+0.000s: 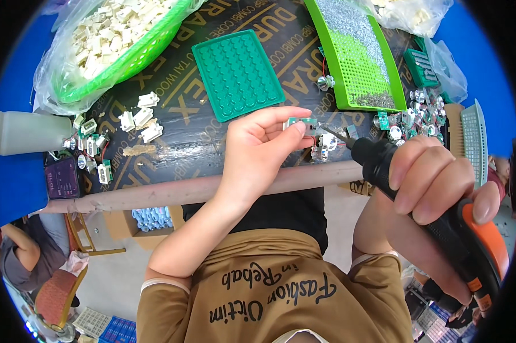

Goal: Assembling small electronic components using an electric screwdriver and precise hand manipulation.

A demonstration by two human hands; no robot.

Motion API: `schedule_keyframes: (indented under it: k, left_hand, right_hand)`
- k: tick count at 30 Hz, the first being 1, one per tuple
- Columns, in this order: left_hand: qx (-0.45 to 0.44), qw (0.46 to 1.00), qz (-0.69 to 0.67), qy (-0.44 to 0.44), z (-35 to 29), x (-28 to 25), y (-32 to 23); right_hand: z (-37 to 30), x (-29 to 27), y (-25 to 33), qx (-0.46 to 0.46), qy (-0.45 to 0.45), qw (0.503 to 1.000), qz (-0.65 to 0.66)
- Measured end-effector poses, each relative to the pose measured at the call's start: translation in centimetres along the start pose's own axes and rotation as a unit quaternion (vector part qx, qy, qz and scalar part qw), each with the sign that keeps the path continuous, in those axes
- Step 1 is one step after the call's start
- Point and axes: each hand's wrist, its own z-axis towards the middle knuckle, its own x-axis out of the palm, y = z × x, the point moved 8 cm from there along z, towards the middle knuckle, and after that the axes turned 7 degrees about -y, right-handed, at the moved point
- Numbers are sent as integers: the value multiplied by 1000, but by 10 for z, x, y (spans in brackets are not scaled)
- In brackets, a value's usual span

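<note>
Pinched between thumb and fingers of my left hand [251, 148] is a small white plastic housing with a green circuit board [307, 122] on it. My right hand [432, 178] wraps round a black and orange electric screwdriver [375, 162]. Its thin bit slants left toward the board's right end; whether the tip touches, I cannot tell. Just under the bit, several small reflector lamp pieces [325, 147] lie near the table edge. A green moulded tray [238, 74] with rows of hollows lies beyond my left hand.
A bright green basket [146, 66] of white housings stands far left. Loose housings [138, 120] and wired assemblies [91, 144] lie below it, near a white container [32, 134]. At right are a lime tray [355, 71] of screws and a heap of reflector pieces [421, 114].
</note>
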Motion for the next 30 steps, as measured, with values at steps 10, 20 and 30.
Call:
schedule_keyframes:
  k: [10,20,30]
  left_hand:
    - [23,1000,21,5,-2,-1,-2]
    - [25,999,32,7,-3,-2,-2]
    - [28,999,43,4,-3,-1,-2]
  right_hand:
    - [5,6,-4,38,66,997,0]
    - [3,0,-7,47,67,997,1]
    - [2,0,-7,49,84,995,22]
